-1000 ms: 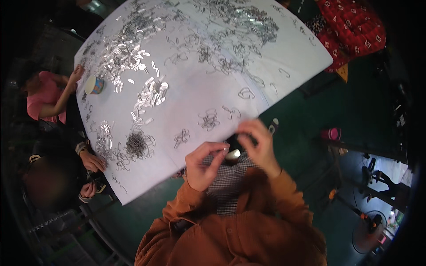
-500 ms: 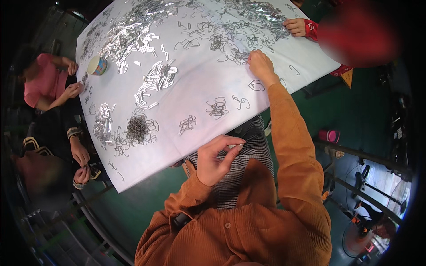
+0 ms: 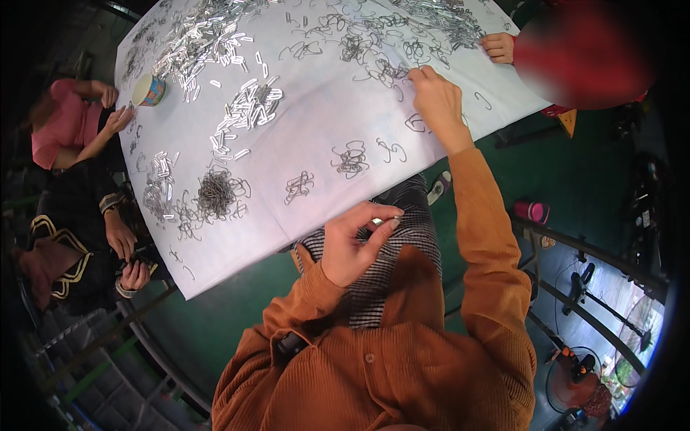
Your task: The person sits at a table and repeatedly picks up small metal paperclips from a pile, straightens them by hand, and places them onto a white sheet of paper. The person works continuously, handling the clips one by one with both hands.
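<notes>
Right hand moved to wire hooks, outstretched | grip unclear | left hand pinching metal piece

A smooth white tabletop spreads at twelve o'clock over a dark green floor. Dark straight metal rails run at four o'clock before bright bluish-white light; a curved grey metal bar lies toward eight.

Table cover, upper middle of frame, was white; flat metal pieces were silver, wire hooks were dark grey. Shirt, bottom middle, was rust-brown. Trousers, near centre, had black-and-white stripes. Floor was dark green.
</notes>
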`<state>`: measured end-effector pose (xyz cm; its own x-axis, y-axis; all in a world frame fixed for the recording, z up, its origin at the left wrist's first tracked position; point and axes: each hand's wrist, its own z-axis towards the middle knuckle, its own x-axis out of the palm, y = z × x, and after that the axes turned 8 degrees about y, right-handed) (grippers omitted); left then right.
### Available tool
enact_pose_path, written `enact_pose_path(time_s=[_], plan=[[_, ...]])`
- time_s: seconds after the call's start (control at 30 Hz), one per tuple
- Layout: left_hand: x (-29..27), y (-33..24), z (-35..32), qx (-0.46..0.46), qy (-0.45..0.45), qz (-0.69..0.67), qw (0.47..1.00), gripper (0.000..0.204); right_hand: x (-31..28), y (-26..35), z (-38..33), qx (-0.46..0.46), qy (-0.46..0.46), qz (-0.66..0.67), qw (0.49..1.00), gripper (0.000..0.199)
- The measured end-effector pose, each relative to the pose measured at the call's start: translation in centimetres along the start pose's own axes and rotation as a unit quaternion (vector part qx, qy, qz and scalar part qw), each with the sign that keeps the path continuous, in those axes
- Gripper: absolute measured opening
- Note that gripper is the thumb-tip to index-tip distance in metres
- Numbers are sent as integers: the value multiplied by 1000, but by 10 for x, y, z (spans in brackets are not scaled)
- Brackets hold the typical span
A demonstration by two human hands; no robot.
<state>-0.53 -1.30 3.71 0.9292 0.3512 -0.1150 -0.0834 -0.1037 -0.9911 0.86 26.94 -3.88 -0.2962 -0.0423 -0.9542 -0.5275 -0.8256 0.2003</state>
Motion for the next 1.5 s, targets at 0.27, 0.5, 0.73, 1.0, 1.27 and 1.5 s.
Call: enact_pose_path(time_s=[0.27,0.5,0.73,1.0,1.27,1.5], plan=[[2,4,3,-58,-7,-42,997,14,-73,30,-73,109,157,674,713,8],[8,12,7,-43,-24,-90,995,15,-85,55,-153,79,188,794,572,8],[13,14,9,-34,-35,-91,995,16,-70,59,-160,92,141,799,577,8],[12,14,8,1,-32,-47,998,19,-82,76,-162,60,71,664,742,11],[-74,45,6,71,-141,215,964,27,-79,87,-176,19,15,671,741,13],[-200,119,33,-10,-210,593,777,17,-78,91,-173,9,0,661,751,14]])
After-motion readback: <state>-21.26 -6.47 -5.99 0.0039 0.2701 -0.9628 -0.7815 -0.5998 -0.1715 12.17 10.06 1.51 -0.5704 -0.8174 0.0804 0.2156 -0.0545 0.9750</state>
